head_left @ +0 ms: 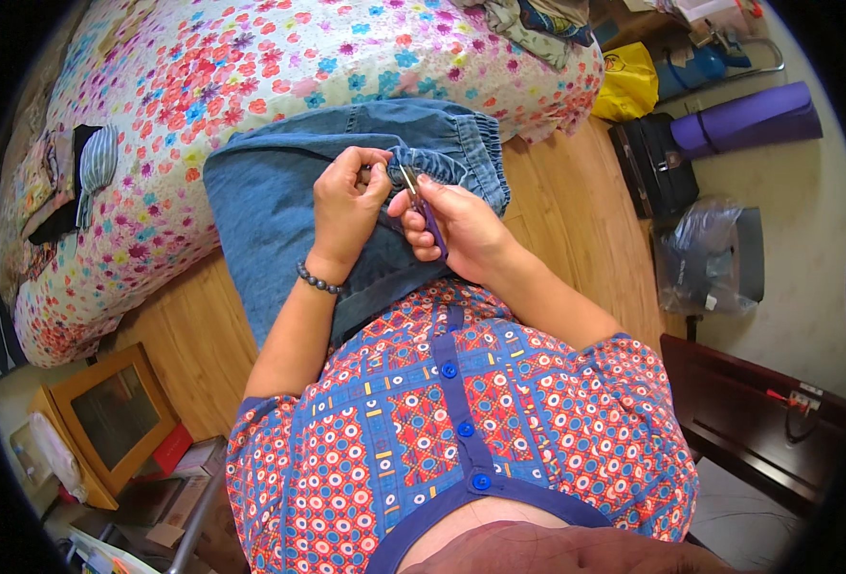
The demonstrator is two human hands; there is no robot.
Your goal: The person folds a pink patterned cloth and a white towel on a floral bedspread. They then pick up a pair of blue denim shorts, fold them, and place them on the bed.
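Blue denim clothing (274,196) with a gathered elastic waistband (485,158) lies over my lap and against the bed's edge. My left hand (349,191) is closed, its thumb and fingertips pinching a bunched bit of the denim near the waistband. Beside it, my right hand (456,225) is wrapped around small purple-handled scissors (430,228). Their narrow metal blades point up and slightly left, close to the pinched denim and the left fingertips. Whether the blades touch the cloth I cannot tell. A dark bead bracelet (319,278) circles my left wrist.
A bed with a floral cover (279,57) stands ahead, with folded clothes (54,187) on its left. To the right are a yellow bag (626,81), a black case (654,165), a rolled purple mat (753,120) and a plastic-wrapped grey box (714,253). A wooden cabinet (107,411) stands lower left.
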